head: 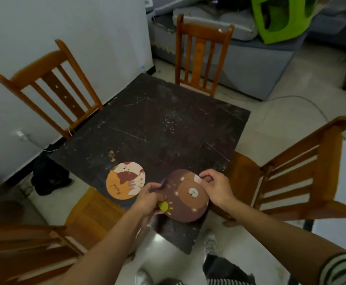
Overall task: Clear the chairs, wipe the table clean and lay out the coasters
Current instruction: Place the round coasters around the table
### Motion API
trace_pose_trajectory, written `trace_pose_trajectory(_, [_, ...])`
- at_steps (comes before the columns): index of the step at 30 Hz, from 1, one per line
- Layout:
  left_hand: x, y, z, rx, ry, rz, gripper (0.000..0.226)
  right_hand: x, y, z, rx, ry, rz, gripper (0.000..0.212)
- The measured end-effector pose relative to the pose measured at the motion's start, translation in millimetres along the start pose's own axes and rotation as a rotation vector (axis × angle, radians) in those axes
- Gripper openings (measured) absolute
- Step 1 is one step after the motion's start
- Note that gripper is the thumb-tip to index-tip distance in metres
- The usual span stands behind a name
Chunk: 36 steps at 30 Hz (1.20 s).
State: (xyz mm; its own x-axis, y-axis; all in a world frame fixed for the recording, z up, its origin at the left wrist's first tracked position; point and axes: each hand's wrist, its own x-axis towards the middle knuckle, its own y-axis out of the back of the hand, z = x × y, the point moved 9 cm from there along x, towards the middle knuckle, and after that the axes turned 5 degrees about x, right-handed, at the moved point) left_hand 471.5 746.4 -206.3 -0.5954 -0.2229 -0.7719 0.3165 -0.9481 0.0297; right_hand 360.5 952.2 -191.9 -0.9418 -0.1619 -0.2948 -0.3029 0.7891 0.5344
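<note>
**Both hands hold the bear coaster over the table's near corner**

The left hand (149, 199) grips the near-left edge of the brown bear coaster (188, 199), fingers curled under it and thumb on top. The right hand (217, 188) pinches its far-right edge, where the rim of a paler disc shows behind it; how many discs are stacked there cannot be told. The hands are apart, one on either side of the disc.

The coaster is round, so it has no long axis. It is held just above the near corner of the dark table (168, 124), printed face up, with the bear's head pointing towards the table's far side.

To its left an orange coaster (125, 181) lies flat near the table's near-left edge, print up and apart from the held one.

Four wooden chairs surround the table: the far-left chair (50, 85), the far chair (203, 52), the right chair (303, 171), whose seat sits just beside the right hand, and the near-left chair (24, 249). Beyond the table's far side are a grey sofa (250, 64) and a green object (281, 19). A dark bundle (48, 177) lies on the floor left of the table.
</note>
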Motion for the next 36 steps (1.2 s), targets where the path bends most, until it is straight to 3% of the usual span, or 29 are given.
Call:
trace_pose_trajectory(5, [15,-51,4,-0.066,0.049,-0.038,0.034,42,15,22,-0.027,0.031,-0.224,0.042])
trace_pose_trajectory(12, [15,-62,7,0.005,0.091,0.008,0.036,68,9,41,0.015,-0.053,-0.329,0.021])
trace_pose_trajectory(15, [14,-52,11,-0.021,0.101,0.081,0.015,73,-4,35,0.042,-0.046,-0.377,0.019])
trace_pose_trajectory(17, [17,-43,14,-0.064,0.099,0.151,0.013,79,-10,32,0.050,-0.064,-0.399,0.019])
trace_pose_trajectory(23, [21,-11,16,-0.069,0.060,0.398,0.013,143,15,46,-0.048,-0.218,-0.223,0.014])
trace_pose_trajectory(28, [13,-3,-1,-0.021,0.122,0.403,0.023,187,38,72,-0.171,-0.299,-0.047,0.014])
trace_pose_trajectory(36, [-3,-18,-28,-0.052,0.167,0.427,0.020,200,39,80,-0.355,-0.221,-0.046,0.019])
